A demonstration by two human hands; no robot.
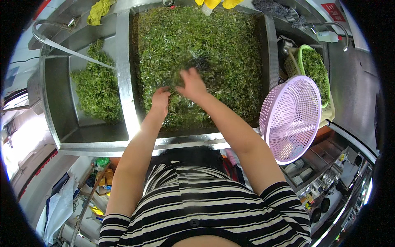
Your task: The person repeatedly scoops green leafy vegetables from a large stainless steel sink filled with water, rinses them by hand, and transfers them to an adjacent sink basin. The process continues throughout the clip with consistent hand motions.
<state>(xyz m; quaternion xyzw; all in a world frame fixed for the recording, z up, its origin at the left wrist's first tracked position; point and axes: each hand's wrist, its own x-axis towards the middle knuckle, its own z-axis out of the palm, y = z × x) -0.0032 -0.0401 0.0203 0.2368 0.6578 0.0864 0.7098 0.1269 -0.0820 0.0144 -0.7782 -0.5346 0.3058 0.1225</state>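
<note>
A mass of chopped leafy greens [228, 40] fills the wide middle basin of a stainless steel sink [124, 61]. My left hand [161, 100] is at the greens in the basin's lower left part, its fingers curled and partly hidden among them. Just right of it and a little farther from me, my right hand [193, 85] is blurred, its fingers reaching down over the greens beside a dark gap. Whether either hand grips any greens cannot be told. In the left basin lies another heap of greens [97, 89].
A purple plastic colander [291, 120] leans, tilted, at the sink's right edge. Behind it a green basket [301, 58] holds more greens. Faucets [38, 35] stand at both sides. A yellow cloth [99, 12] and yellow gloves [213, 3] lie along the back rim.
</note>
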